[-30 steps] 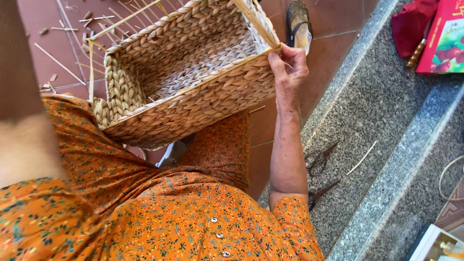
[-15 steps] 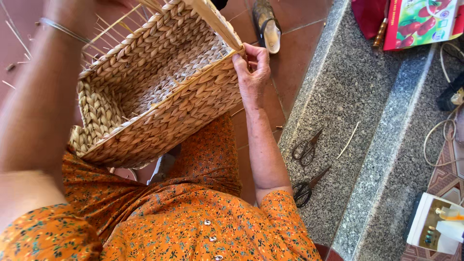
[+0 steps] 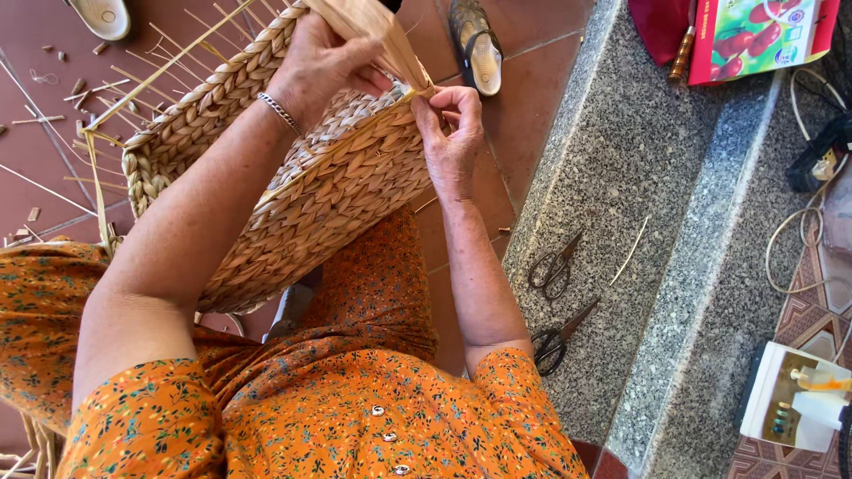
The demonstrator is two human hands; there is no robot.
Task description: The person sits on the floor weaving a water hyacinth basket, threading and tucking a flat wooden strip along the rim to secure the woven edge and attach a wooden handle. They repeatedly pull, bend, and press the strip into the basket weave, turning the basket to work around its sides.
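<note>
Since half a second ago the left hand (image 3: 324,62) has come down from the upper left onto the basket rim, and the right hand (image 3: 453,133) has slid along to the rim's corner. Right fingers (image 3: 461,99) are curled and pressed together, pinching a flat pale straw strand (image 3: 377,35) against the edge, seemingly to keep it taut where it meets the weave. Left fingers close around the same strand from above, gripping the broad part of it. Both wrists bend inward toward the corner, the left forearm crossing over the basket's open mouth with a thin metal bracelet (image 3: 280,112) at the wrist, the right forearm rising straight from the lap.

That woven basket (image 3: 328,204) rests tilted on the person's lap, its mouth turned up and away, probably so the rim faces the hands. Loose stakes (image 3: 133,93) stick out from its far side. On the granite step (image 3: 710,266) to the right lie two pairs of scissors (image 3: 555,266), within reach.
</note>
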